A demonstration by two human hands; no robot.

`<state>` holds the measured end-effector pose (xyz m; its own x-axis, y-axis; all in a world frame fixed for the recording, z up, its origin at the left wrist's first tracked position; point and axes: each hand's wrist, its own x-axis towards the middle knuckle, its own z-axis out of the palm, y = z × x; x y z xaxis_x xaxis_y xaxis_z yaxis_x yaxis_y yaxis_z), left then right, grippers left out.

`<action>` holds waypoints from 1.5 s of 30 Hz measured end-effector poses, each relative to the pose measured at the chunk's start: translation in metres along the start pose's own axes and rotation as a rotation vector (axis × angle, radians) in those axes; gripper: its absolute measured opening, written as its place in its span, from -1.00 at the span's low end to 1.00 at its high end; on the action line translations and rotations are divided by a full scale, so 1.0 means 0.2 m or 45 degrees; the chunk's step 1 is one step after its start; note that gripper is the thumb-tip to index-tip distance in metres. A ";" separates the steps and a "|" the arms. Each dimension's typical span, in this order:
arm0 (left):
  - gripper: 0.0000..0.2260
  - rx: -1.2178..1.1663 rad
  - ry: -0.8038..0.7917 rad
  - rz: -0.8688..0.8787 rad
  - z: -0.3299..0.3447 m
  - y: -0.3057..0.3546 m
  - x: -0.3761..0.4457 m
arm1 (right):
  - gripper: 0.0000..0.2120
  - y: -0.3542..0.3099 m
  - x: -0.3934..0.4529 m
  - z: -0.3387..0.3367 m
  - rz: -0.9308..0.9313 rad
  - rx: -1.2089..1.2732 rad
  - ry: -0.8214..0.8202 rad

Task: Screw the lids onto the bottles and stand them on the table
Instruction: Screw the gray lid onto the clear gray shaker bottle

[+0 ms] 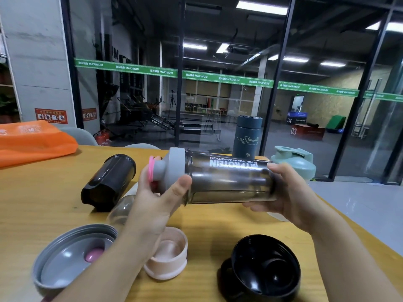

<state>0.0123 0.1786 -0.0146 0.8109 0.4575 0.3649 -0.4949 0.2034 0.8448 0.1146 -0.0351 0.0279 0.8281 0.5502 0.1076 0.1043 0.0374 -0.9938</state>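
The smoky shaker bottle (229, 182) is held above the wooden table (207, 223), long axis running 9 to 3 o'clock — left hand (152, 199) curled around its grey lid (172, 168) at 9, right hand (285, 192) gripping the base at 3.

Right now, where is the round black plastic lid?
In the head view, the round black plastic lid lies open side up on the wooden table, near right, beside the pale pink lid, below the right hand.

- "MYPROTEIN" and "FUEL YOUR AMBITION" are printed upside down on the smoky bottle (229, 182).
- "MAXIMUM" is repeated along the green strip (218, 78).
- "03" is painted on the red box (307, 132).
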 end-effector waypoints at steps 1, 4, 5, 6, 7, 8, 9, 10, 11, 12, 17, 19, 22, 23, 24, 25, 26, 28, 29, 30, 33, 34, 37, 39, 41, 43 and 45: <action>-0.28 -0.056 0.028 0.009 0.00 0.01 0.00 | -0.46 0.00 0.00 -0.01 0.005 0.049 -0.072; -0.23 -0.106 0.066 0.017 -0.01 0.05 0.01 | -0.18 0.01 0.00 -0.03 0.002 0.178 -0.302; -0.16 -0.121 0.081 0.012 -0.01 0.05 0.01 | -0.13 0.01 0.00 -0.03 -0.009 0.188 -0.351; -0.16 -0.145 0.089 0.004 -0.01 0.06 0.01 | -0.12 0.01 0.00 -0.03 -0.026 0.181 -0.381; -0.20 -0.165 0.083 -0.006 -0.01 0.07 0.00 | -0.11 0.01 0.00 -0.03 -0.046 0.159 -0.394; -0.24 -0.174 0.084 -0.015 -0.01 0.07 0.01 | -0.13 0.01 0.01 -0.03 -0.064 0.128 -0.384; -0.30 -0.181 0.084 -0.022 -0.01 0.07 0.00 | -0.16 0.01 0.01 -0.02 -0.079 0.095 -0.354; -0.36 -0.189 0.093 -0.026 -0.01 0.07 0.00 | -0.22 0.01 0.01 -0.02 -0.090 0.062 -0.305; -0.39 -0.197 0.102 -0.034 0.00 0.07 0.00 | -0.27 0.01 0.02 -0.02 -0.093 0.033 -0.247; -0.40 -0.211 0.109 -0.038 0.00 0.07 0.00 | -0.29 0.01 0.02 -0.01 -0.094 0.010 -0.194; -0.37 -0.215 0.103 -0.043 0.01 0.09 -0.01 | -0.28 0.02 0.02 -0.01 -0.100 -0.107 -0.072; -0.39 -0.180 0.104 -0.051 0.01 0.08 -0.01 | -0.27 0.03 0.02 -0.01 -0.072 -0.151 -0.039; -0.34 -0.166 0.115 -0.059 0.01 0.09 -0.02 | -0.32 0.03 0.03 0.01 0.040 -0.184 0.013; -0.34 -0.174 0.124 -0.058 0.02 0.09 -0.02 | -0.31 0.02 0.02 0.02 0.079 -0.199 0.028; -0.37 -0.180 0.127 -0.057 0.02 0.09 -0.02 | -0.27 0.02 0.02 0.02 0.112 -0.220 0.040; -0.43 -0.179 0.127 -0.055 0.03 0.10 -0.03 | -0.23 0.03 0.02 0.02 0.144 -0.242 0.048; -0.51 -0.171 0.125 -0.052 0.04 0.10 -0.03 | -0.19 0.03 0.02 0.02 0.178 -0.266 0.055; -0.58 -0.148 0.108 -0.032 0.04 0.10 -0.04 | -0.10 0.03 0.02 0.02 0.258 -0.312 0.068; -0.52 -0.140 0.093 -0.017 0.04 0.10 -0.03 | -0.06 0.03 0.02 0.01 0.294 -0.335 0.068; -0.47 -0.134 0.083 -0.006 0.03 0.09 -0.03 | -0.03 0.03 0.02 0.01 0.316 -0.345 0.063; -0.40 -0.127 0.082 0.012 0.02 0.08 -0.03 | -0.08 0.04 0.04 0.00 0.318 -0.298 0.043; -0.41 -0.123 0.082 0.020 0.02 0.08 -0.03 | -0.11 0.04 0.04 0.00 0.313 -0.279 0.020; -0.48 -0.097 0.075 0.047 0.02 0.08 -0.03 | -0.25 0.04 0.04 0.02 0.254 -0.196 -0.035; -0.35 -0.099 0.079 0.085 0.01 0.08 -0.03 | -0.31 0.03 0.03 0.04 0.167 -0.112 -0.035; -0.29 -0.112 0.109 0.108 0.01 0.08 -0.03 | -0.35 0.02 0.03 0.04 0.063 -0.094 -0.049; -0.37 -0.126 0.130 0.130 0.00 0.08 -0.03 | -0.43 0.02 0.03 0.03 -0.037 -0.124 -0.111; -0.43 -0.147 0.140 0.127 -0.01 0.08 -0.02 | -0.31 0.02 0.02 0.01 -0.127 -0.111 -0.199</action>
<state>0.0009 0.1818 -0.0034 0.7201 0.5711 0.3941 -0.6088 0.2476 0.7537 0.1163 -0.0315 0.0248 0.7162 0.6706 0.1930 0.2342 0.0296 -0.9717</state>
